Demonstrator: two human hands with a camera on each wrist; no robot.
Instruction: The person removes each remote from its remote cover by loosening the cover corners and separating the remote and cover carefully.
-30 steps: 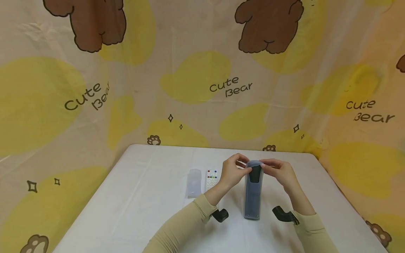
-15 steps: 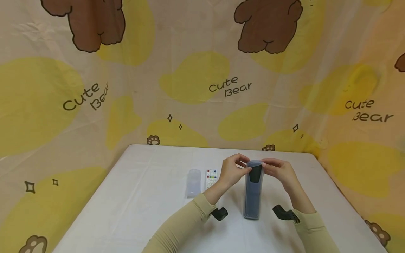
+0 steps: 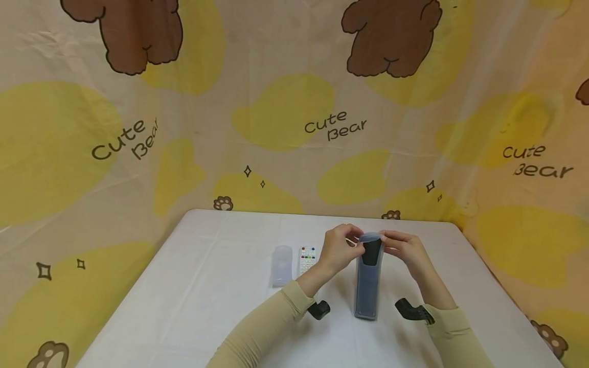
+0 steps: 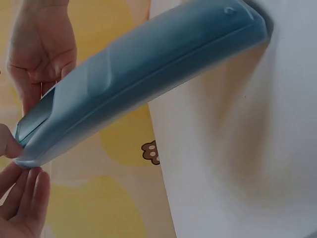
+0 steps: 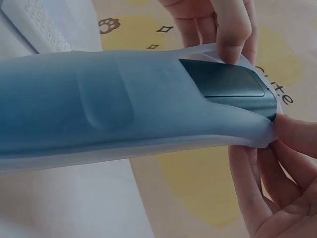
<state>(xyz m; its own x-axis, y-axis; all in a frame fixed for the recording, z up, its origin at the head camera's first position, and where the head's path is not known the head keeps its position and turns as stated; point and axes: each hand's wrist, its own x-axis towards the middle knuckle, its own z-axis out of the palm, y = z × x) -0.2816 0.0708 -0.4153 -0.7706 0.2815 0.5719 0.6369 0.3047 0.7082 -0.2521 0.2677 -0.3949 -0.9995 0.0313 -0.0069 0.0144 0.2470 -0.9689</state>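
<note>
A dark remote control (image 3: 371,251) stands on end in a translucent bluish sleeve (image 3: 366,294), tilted with its lower end on the table. Its dark upper part shows through the sleeve's opening; the rest is seen only through the sleeve. My left hand (image 3: 338,250) pinches the sleeve's top rim at the left, thumb over the near edge in the right wrist view. At the right top corner my right hand (image 3: 407,250) pinches the rim between thumb and fingers (image 5: 280,173). To the left lie a white remote control (image 3: 307,259) with coloured buttons and another translucent sleeve (image 3: 281,267).
The white table (image 3: 193,296) has a rounded back edge, with a bear-print cloth (image 3: 276,102) hanging behind and at the sides. My left forearm partly covers the white remote. A black wrist mount (image 3: 319,309) juts from each cuff.
My left thumb has shifted slightly left at the sleeve's rim. Both hands stay at the top of the sleeve, and the things on the table have not moved.
</note>
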